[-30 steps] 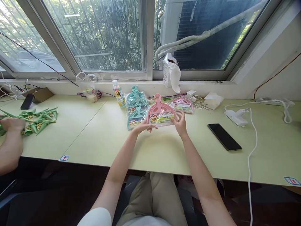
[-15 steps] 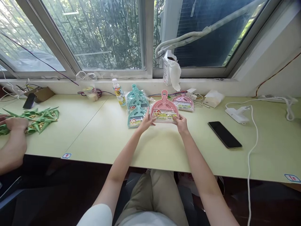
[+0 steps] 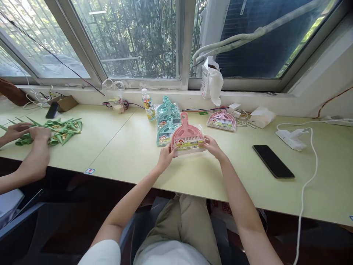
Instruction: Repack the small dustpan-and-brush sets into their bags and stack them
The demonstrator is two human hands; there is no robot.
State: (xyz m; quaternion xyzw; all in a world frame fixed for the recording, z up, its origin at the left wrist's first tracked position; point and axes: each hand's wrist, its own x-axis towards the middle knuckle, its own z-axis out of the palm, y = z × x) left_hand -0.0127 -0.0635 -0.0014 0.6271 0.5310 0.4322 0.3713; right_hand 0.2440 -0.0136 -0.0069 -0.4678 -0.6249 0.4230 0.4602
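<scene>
Both of the person's hands are holding a wrapped pink dustpan set by its wide lower edge. Left hand is pinching the lower left corner, with fingers closed over the clear wrapper, and right hand is clamping the lower right corner in the same way. The set is lying nearly flat, just above or resting on the pale green table; which of the two cannot be told. Its handle is pointing away from the person, toward the window.

Just beside it on the left, a stack of teal dustpan sets is lying on the table, the nearest one touching or overlapping the pink one's edge. A second pink set is lying farther back to the right, apart from the held one. A drink bottle is standing upright behind the teal stack. A black phone is lying flat, well to the right of the right hand, with a white adapter and its white cable beyond it. A torn white paper bag is standing on the sill.

At the far left, a co-worker's hands are resting on a pile of green cones.
</scene>
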